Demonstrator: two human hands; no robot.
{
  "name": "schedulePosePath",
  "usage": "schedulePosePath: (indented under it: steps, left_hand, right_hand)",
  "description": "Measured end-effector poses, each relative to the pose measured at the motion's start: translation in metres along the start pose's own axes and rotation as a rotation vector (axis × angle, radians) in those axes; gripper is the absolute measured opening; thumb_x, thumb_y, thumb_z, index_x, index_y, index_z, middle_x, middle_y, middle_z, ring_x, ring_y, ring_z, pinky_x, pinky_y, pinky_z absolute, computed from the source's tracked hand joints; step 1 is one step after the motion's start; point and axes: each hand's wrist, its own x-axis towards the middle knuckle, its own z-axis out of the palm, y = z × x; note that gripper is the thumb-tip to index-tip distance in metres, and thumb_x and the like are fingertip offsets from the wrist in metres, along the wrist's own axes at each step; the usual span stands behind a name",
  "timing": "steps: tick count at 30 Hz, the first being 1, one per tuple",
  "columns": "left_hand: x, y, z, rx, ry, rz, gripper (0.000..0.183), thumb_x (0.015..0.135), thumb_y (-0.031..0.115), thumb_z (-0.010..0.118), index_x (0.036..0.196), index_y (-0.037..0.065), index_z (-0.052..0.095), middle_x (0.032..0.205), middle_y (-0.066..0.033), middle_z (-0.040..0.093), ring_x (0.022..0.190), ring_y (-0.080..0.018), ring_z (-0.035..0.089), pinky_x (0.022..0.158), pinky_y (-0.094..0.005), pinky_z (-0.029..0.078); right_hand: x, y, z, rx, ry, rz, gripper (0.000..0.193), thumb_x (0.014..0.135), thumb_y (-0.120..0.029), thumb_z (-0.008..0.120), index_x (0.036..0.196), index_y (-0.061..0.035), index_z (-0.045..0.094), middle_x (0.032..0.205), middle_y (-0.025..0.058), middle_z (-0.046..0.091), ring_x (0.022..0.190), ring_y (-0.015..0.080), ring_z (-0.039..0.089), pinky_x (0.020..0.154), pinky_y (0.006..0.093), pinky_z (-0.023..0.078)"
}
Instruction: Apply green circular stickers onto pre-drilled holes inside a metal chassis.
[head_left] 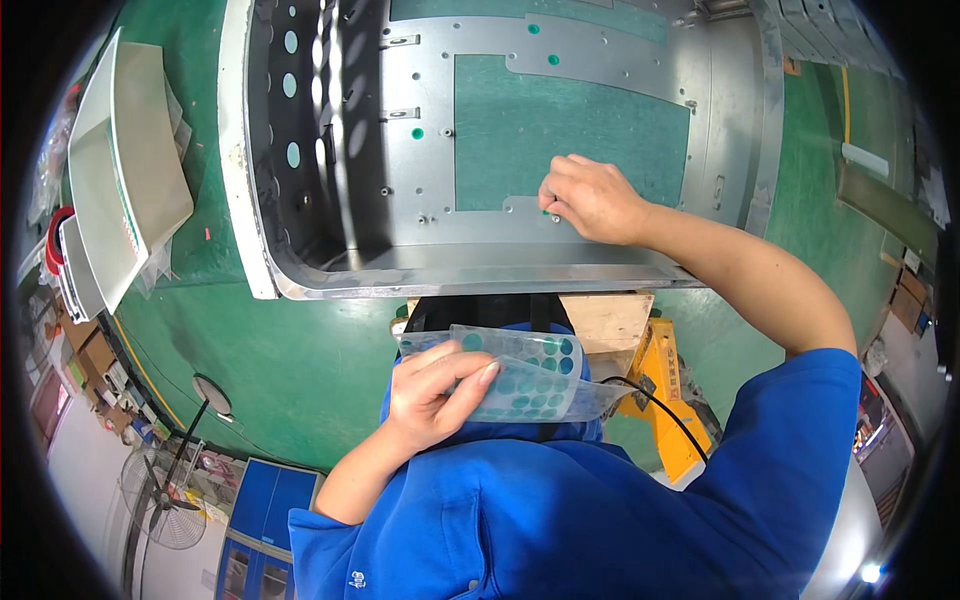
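Note:
Clear plastic sheets of round green stickers are pinched between the thumb and fingers of my left hand, close to my body. My right hand reaches into a large metal enclosure, its fingers curled down against the inner panel beside the lower edge of a rectangular opening. A bit of green shows at its fingertips near a small stud; what the fingers hold, if anything, is hidden. Other green dots sit on the panel, one left of the opening and others above it.
The enclosure's front rim lies between my two hands. A wooden block and a yellow pallet truck stand below it at right. At left are a white bin and a standing fan on the green floor.

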Motion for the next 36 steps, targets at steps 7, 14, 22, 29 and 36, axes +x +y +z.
schedulePosePath:
  steps: [7,14,22,29,36]
  left_hand:
    - [0.001,0.0,0.002,-0.012,-0.003,0.006,0.005,0.073,-0.002,0.063,0.078,-0.002,0.062,0.063,-0.0081,0.058,0.046,-0.0131,0.046,0.04,-0.0237,0.035]
    - [0.002,-0.001,0.001,-0.014,-0.009,0.005,0.006,0.073,-0.003,0.063,0.079,-0.003,0.062,0.063,-0.0087,0.058,0.046,-0.0137,0.046,0.041,-0.024,0.035]
    - [0.004,-0.003,0.0,-0.027,-0.003,0.01,0.006,0.073,-0.003,0.062,0.08,-0.003,0.062,0.065,-0.009,0.059,0.047,-0.0142,0.047,0.042,-0.0242,0.036]
    - [0.003,-0.005,-0.003,-0.022,0.005,-0.002,0.006,0.073,-0.003,0.062,0.079,-0.002,0.062,0.064,-0.0085,0.059,0.048,-0.0141,0.048,0.042,-0.0242,0.037]
    - [0.007,0.001,-0.013,0.003,0.052,-0.017,0.004,0.074,-0.002,0.062,0.078,-0.001,0.062,0.062,-0.0076,0.057,0.047,-0.0135,0.047,0.042,-0.0235,0.036]
  right_hand:
    - [-0.001,0.001,0.003,-0.008,0.021,-0.015,0.007,0.075,-0.007,0.06,0.079,-0.0086,0.054,0.081,0.0046,0.051,0.081,0.0234,0.051,0.065,0.0355,0.043]
    - [-0.001,-0.001,0.002,-0.019,0.027,-0.015,0.007,0.075,-0.007,0.06,0.079,-0.0083,0.053,0.08,0.0049,0.051,0.081,0.0237,0.052,0.065,0.0354,0.044]
    - [-0.002,0.0,0.001,0.038,0.067,-0.064,0.012,0.074,-0.007,0.061,0.083,-0.0093,0.054,0.079,0.0055,0.051,0.073,0.0231,0.053,0.062,0.0346,0.044]
    - [0.007,0.008,-0.013,0.248,-0.041,0.063,0.021,0.071,-0.01,0.065,0.087,-0.0092,0.052,0.078,0.0059,0.052,0.069,0.0218,0.053,0.057,0.0344,0.04]
    - [0.027,-0.013,-0.019,0.059,-0.146,0.345,0.031,0.064,-0.018,0.072,0.079,-0.0088,0.047,0.076,0.0045,0.056,0.072,0.0257,0.055,0.057,0.0384,0.04]
